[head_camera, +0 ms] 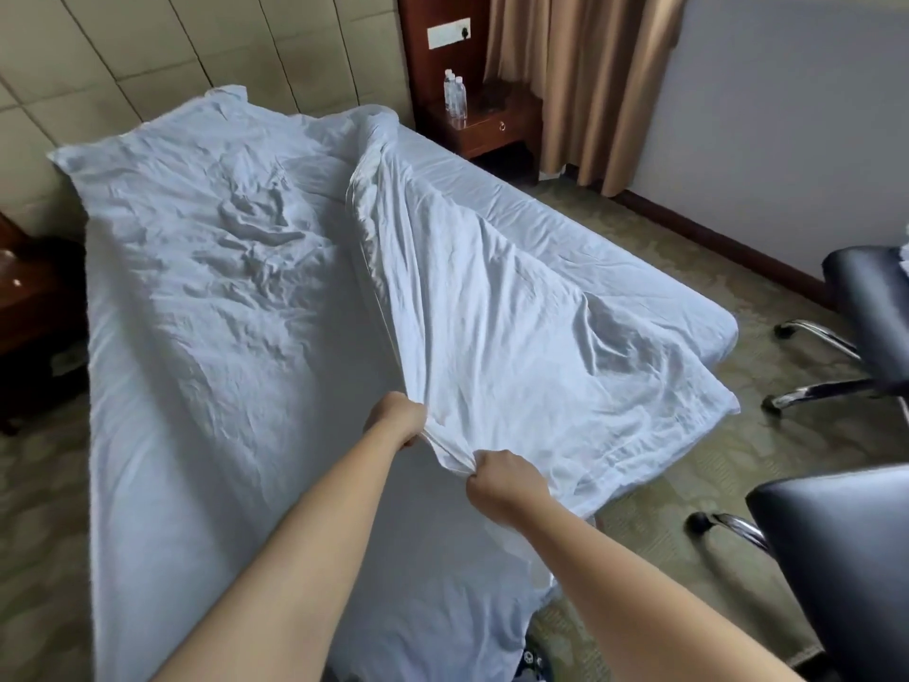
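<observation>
A single bed (162, 509) covered in wrinkled white linen fills the middle of the view. A loose white sheet (516, 312) is folded over on the bed's right half, its fold ridge running from the headboard end down to my hands. My left hand (396, 419) grips the bunched edge of that sheet near the foot of the bed. My right hand (506, 477) grips the same bunched edge just to the right and closer to me. The sheet's far right corner hangs over the bed's side.
Two black office chairs (836, 558) (870, 307) on chrome wheeled bases stand on the carpet at right. A wooden nightstand (492, 125) with water bottles (455, 96) sits beyond the bed by tan curtains (580, 81). Dark wooden furniture (29, 307) stands left of the bed.
</observation>
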### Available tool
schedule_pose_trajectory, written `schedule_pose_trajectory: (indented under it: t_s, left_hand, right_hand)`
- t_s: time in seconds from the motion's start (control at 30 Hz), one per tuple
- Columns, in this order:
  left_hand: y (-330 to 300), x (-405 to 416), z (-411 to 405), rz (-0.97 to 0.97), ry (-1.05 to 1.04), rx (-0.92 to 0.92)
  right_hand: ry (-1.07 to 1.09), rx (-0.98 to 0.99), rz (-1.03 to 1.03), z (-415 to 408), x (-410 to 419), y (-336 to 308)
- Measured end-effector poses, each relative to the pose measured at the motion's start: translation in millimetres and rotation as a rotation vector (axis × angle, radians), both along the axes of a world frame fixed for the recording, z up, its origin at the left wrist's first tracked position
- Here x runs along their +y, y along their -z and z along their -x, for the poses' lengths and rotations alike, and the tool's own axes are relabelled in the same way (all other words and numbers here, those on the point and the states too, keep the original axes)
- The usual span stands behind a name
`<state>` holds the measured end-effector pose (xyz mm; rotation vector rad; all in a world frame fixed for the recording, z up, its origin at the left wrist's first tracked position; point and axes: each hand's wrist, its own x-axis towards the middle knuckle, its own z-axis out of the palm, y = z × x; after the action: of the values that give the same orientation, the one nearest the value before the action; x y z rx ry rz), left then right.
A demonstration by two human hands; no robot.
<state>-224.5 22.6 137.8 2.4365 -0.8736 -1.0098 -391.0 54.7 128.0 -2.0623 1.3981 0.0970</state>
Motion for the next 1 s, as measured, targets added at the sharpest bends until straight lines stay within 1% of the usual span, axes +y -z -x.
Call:
schedule_pose_trajectory:
  t_s: [0.17,0.3,0.43,0.57,0.73,0.87,1.0]
  left_hand:
    - [3,28,-11,-0.006,0.12,-0.045]
    - [-9,62,-36,0.039,0.211,-0.06]
    - [-14,116,-83,0.061,0.289,-0.077]
    - [-12,192,-138,-0.024,0.37,-0.119]
    - [-1,259,-177,-0.067,0.375,-0.152]
    - [-3,277,-176,-0.027,0.329,-0.125]
    - [-13,283,-165,0.004,0.283,-0.069]
  right_hand:
    - [-0.004,0.065,0.036,-3,29,-2]
    - [0.03,0.135,0.108,-28,66,-17]
    - [0.082,0.155,0.172,-78,136,-22]
    - [0.049,0.171,0.122,-133,213,-12]
    - [-0.006,0.2,0.085,-171,271,-6]
    - [0.004,0.201,0.08,-169,286,-11]
    - [-0.058,0.253,0.094,-154,289,-31]
